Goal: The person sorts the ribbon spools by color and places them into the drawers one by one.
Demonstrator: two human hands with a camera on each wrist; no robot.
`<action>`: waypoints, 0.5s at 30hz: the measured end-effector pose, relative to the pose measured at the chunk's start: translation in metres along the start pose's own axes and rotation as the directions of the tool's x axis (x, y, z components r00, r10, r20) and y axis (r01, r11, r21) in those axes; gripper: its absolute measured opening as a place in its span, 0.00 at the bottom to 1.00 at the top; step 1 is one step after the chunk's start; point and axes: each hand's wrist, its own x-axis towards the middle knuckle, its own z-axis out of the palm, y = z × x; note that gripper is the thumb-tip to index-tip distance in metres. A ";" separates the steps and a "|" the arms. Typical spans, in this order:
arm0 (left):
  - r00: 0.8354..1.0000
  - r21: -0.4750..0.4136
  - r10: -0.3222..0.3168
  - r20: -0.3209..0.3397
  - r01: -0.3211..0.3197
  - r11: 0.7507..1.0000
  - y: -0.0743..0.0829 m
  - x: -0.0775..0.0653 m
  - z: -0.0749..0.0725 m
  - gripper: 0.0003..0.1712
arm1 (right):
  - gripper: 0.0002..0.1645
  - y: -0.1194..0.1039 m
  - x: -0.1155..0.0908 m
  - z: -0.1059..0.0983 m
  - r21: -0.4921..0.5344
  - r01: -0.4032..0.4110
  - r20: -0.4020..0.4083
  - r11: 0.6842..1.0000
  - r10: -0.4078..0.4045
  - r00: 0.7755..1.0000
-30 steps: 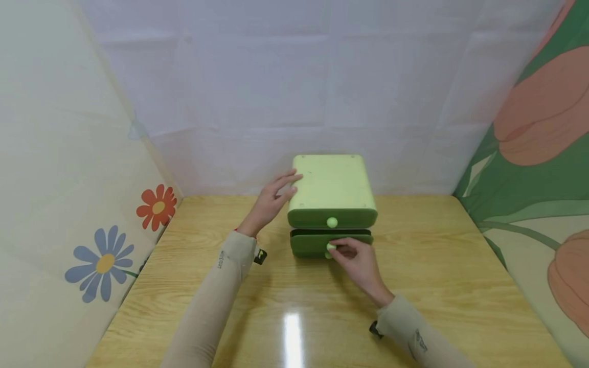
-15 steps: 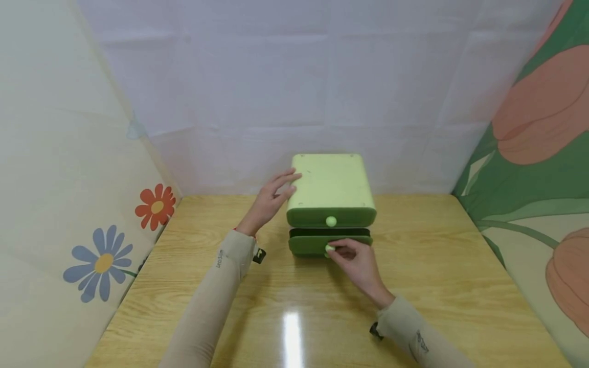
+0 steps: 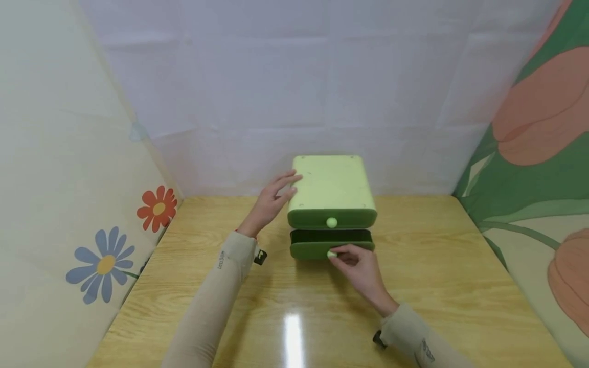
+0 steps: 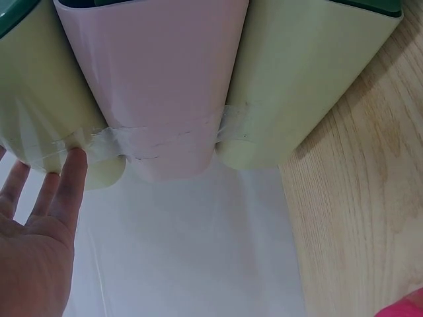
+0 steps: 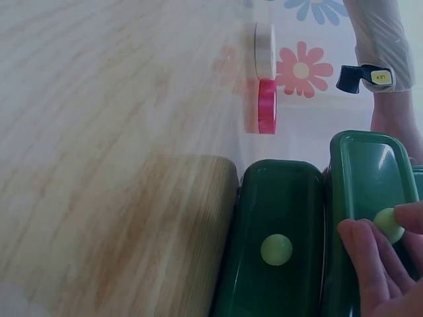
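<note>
A drawer cabinet [image 3: 331,181] stands at the back of the table, with a light green top and dark green drawer fronts with round pale knobs. Its tiers are light green, pink [image 4: 155,86] and light green, joined by clear tape. My left hand [image 3: 269,199] rests against the top tier's left side, fingers extended. The middle drawer [image 3: 307,250] is pulled partway out, its dark inside showing. My right hand [image 3: 363,268] pinches that drawer's knob [image 5: 388,226] between thumb and fingers. The top drawer [image 3: 306,219] is closed, and so is the bottom drawer [image 5: 281,198].
The cabinet stands on a wooden table [image 3: 437,286], close to a white cloth backdrop [image 3: 257,92]. Flowered cloths hang on both sides. A pink round object [image 5: 267,107] and a white round one [image 5: 264,51] are near the table's edge in the right wrist view.
The middle drawer has come further out toward me, with my right hand moving along on its knob. The gap behind its front is wider. My left hand stays in place.
</note>
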 end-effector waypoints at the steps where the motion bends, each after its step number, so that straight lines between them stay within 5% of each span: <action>1: 1.000 0.002 0.000 -0.001 0.000 1.000 0.000 0.000 0.000 0.26 | 0.07 0.000 -0.001 0.000 0.000 -0.003 0.003 1.000 0.003 1.000; 9: 1.000 0.003 0.004 -0.012 -0.004 1.000 -0.003 -0.001 -0.001 0.26 | 0.07 -0.001 -0.008 0.000 0.020 0.010 0.008 1.000 -0.010 1.000; 15: 1.000 0.005 0.014 -0.027 -0.014 1.000 -0.031 0.008 0.004 0.25 | 0.07 -0.001 -0.013 -0.002 0.013 -0.004 0.003 1.000 0.004 1.000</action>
